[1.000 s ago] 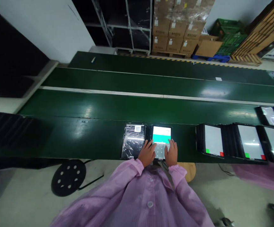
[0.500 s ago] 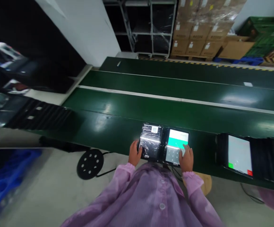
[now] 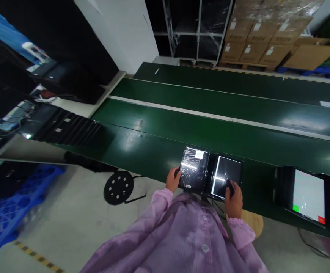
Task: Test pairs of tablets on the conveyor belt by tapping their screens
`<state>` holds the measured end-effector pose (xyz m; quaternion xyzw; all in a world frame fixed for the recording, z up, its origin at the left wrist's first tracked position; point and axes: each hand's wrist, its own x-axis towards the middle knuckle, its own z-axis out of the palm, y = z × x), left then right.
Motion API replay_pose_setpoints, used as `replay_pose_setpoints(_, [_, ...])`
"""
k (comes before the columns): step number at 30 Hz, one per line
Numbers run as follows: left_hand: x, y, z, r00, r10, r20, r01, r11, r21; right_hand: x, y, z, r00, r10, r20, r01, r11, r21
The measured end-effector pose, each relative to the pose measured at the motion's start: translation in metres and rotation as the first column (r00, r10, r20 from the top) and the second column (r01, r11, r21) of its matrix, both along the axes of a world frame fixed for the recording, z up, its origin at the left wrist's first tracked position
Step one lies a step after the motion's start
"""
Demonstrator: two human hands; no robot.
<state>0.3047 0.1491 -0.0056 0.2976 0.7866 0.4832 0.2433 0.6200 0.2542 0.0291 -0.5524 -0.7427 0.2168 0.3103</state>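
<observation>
A dark, flat, tablet-like device (image 3: 194, 170) under crinkled clear film lies on the green bench, a white code label near its top. My left hand (image 3: 173, 181) is at its left edge, fingers curled against the side. Close to its right lies a second tablet (image 3: 219, 175) with a black frame; its screen is mostly dark with a bright edge and a glare streak. Over the lower right of that screen is my right hand (image 3: 234, 201), fingers extended onto the glass, grasping nothing. The exact fingertip contact is hard to make out.
Another tablet (image 3: 308, 195) with a lit white screen lies at the right. A row of black devices (image 3: 68, 127) stands at the bench's left end. Below are a round black stool (image 3: 118, 187), a wooden stool seat (image 3: 250, 223) and a blue pallet (image 3: 19, 204). Cartons (image 3: 253, 49) stand behind.
The right tablet's screen has gone from a white and green page with a keypad to mostly dark. My right hand has shifted lower on it. The view has turned left.
</observation>
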Motion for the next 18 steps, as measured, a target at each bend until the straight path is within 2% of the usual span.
replay_pose_setpoints(6, [0.001, -0.001, -0.007, 0.999, 0.012, 0.041, -0.011, 1.000, -0.023, -0.005, -0.009, 0.002, 1.000, 0.010, 0.013, -0.010, 1.000, -0.022])
replay_pose_setpoints(13, [0.000, -0.002, -0.005, 0.997, 0.012, 0.072, -0.010, 1.000, -0.025, -0.010, -0.012, 0.005, 0.999, 0.009, 0.039, -0.007, 0.999, -0.050])
replay_pose_setpoints(18, [-0.001, -0.004, -0.001, 0.998, 0.001, 0.063, 0.000, 1.000, -0.028, -0.021, 0.001, 0.007, 0.987, 0.121, 0.103, -0.122, 0.993, 0.006])
